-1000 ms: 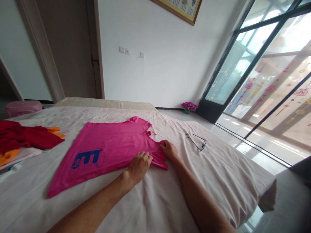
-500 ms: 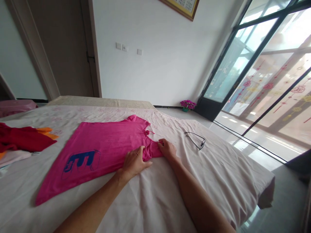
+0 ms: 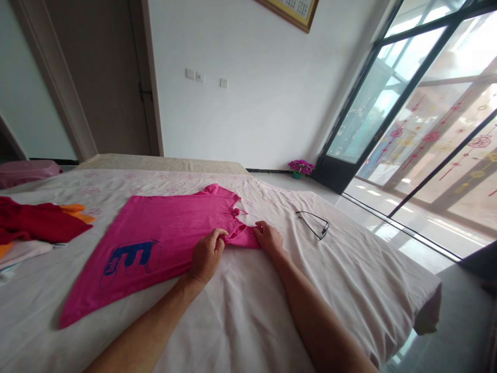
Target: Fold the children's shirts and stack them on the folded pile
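Note:
A pink T-shirt with a blue printed letter lies spread on the bed, its neckline toward the right and its hem toward the lower left. My left hand is closed on the fabric near the shoulder at the near side, thumb and fingers pinching it. My right hand grips the end of the near sleeve, its fingertips on the cloth. Between the two hands the sleeve is stretched fairly straight. A small rosette with a tie sits at the neckline.
Black-framed glasses lie right of my right hand on the pale bedsheet. Red, orange and white clothes are heaped at the left. Beyond the bed are a pink stool, purple flowers and a glass door.
My left hand has moved slightly left and closed from a spread thumb to a pinch on the shirt. The bunched fabric by the sleeve is flatter. My right hand stays nearly in place.

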